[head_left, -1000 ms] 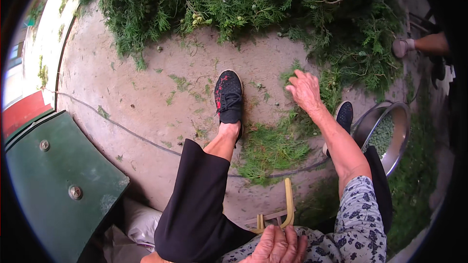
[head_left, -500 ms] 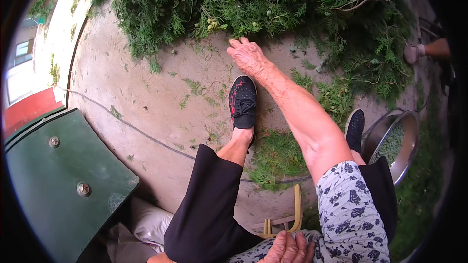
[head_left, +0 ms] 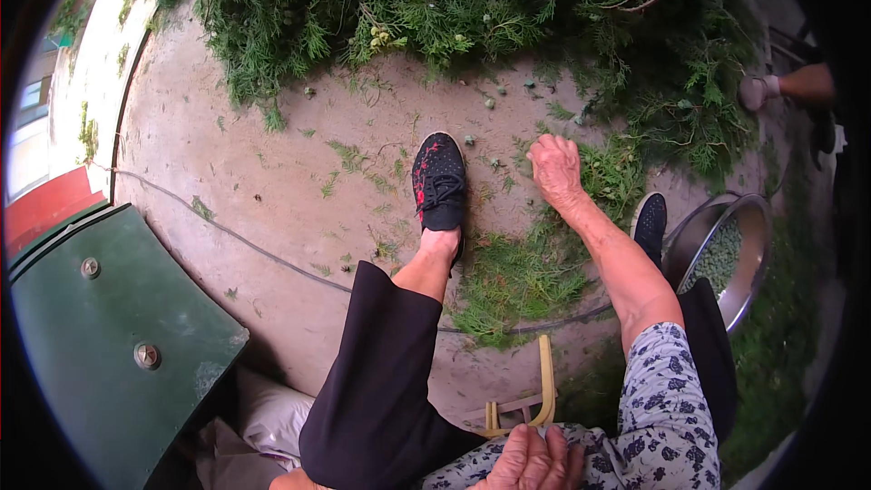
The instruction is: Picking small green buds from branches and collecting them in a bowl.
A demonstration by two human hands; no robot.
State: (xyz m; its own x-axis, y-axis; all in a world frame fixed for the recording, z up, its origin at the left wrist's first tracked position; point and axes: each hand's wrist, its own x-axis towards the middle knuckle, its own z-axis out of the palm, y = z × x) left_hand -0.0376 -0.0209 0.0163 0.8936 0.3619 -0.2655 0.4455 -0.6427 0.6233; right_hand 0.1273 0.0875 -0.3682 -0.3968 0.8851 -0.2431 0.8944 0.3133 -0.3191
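My right hand [head_left: 555,166] is closed above the concrete, right of my dark shoe [head_left: 441,177]. Whatever its curled fingers hold, if anything, is hidden. A few small green cones [head_left: 490,103] lie on the ground between it and the large heap of evergreen branches [head_left: 435,9]. Down at my lap, my left hand [head_left: 531,465] has its fingers bent together, and their contents cannot be made out. To the right, a shiny metal basin [head_left: 760,218] stands tilted beside my other shoe [head_left: 650,225], with many small green cones [head_left: 719,259] inside.
Loose green sprigs [head_left: 517,286] lie between my feet. A dark cable [head_left: 245,234] crosses the concrete. At left stands a green metal box [head_left: 118,336], with a pale sack [head_left: 277,413] beside it. A yellow chair frame [head_left: 546,381] is near my lap. Another person's foot [head_left: 755,93] shows at far right.
My right hand has drawn back from the branches' edge toward me and to the right, its fingers now curled. Small green cones show on the ground where it was. My left hand stays at my lap.
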